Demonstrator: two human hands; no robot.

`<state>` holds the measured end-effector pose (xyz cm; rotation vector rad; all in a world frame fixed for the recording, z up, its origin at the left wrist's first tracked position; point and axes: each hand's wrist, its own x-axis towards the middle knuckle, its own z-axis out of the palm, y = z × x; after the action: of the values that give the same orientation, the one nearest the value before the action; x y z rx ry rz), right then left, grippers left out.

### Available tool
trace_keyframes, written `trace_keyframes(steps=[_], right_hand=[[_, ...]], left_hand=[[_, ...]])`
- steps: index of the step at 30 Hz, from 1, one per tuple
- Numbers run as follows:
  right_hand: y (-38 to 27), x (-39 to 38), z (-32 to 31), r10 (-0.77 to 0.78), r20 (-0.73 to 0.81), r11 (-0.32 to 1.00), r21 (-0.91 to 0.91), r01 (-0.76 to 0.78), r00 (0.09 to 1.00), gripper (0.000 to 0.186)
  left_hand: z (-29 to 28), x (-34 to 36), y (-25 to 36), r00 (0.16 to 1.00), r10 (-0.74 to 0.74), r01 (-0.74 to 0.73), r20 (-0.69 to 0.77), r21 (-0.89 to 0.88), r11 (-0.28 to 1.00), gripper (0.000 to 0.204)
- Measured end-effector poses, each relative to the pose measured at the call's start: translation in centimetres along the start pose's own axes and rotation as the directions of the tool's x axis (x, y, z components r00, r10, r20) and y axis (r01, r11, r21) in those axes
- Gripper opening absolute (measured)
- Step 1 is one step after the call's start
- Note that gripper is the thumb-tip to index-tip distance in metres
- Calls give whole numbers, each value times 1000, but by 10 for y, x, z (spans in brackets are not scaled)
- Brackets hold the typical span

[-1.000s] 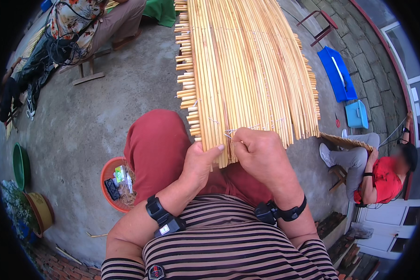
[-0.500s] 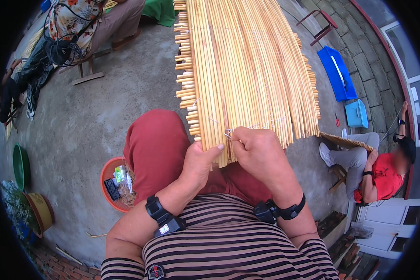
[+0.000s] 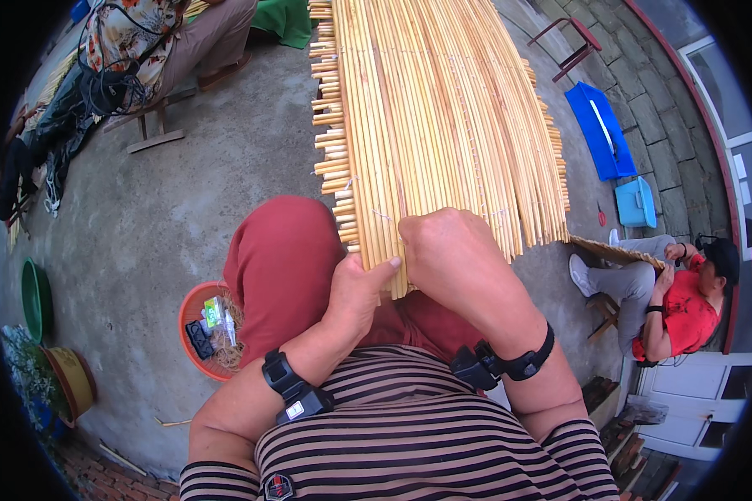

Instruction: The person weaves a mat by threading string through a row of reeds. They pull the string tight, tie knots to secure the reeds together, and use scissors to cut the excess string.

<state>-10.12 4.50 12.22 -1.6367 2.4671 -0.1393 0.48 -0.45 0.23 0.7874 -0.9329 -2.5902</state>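
A mat of pale yellow reed stalks (image 3: pixel 426 125), bound with white thread, slopes away from my lap, its near end over my knees. My left hand (image 3: pixel 355 288) is closed on the mat's near left corner, thumb lying on top of the stalks and fingers underneath. Just right of it, my right hand (image 3: pixel 447 246) is a fist over the mat's near part, knuckles up. Its fingertips are hidden, so whatever it grips does not show. Short white thread ends (image 3: pixel 382 215) stick up from the stalks left of the fist.
An orange basket (image 3: pixel 194 294) with small items stands left of my knee. One person (image 3: pixel 171 50) sits far left; another in red (image 3: pixel 685 309) sits at right with a reed piece. Blue bins (image 3: pixel 637 203), red scissors (image 3: pixel 602 217) and a stool (image 3: pixel 578 42) stand or lie right.
My right fist has moved slightly up and left across the mat, covering the white thread that showed beside it. My left hand keeps its hold. The person in red has lowered a raised arm.
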Motion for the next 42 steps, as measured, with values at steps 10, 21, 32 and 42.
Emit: trace_keyframes(steps=[10,21,32,42], right_hand=[[-10,9,0,-15,85,979,-202,32,996,14],[-18,10,14,-36,95,959,-278,61,995,10],[-21,9,21,-57,51,949,-309,70,997,10],[-26,8,19,-59,79,925,-370,84,995,11]], left_hand=[[-8,6,-7,1000,-4,4,8,-8,1000,21],[-13,9,-11,1000,-24,24,20,-19,1000,13],[-8,6,-6,1000,-12,12,6,-35,999,15],[-7,6,-7,1000,-11,11,13,-35,999,16]])
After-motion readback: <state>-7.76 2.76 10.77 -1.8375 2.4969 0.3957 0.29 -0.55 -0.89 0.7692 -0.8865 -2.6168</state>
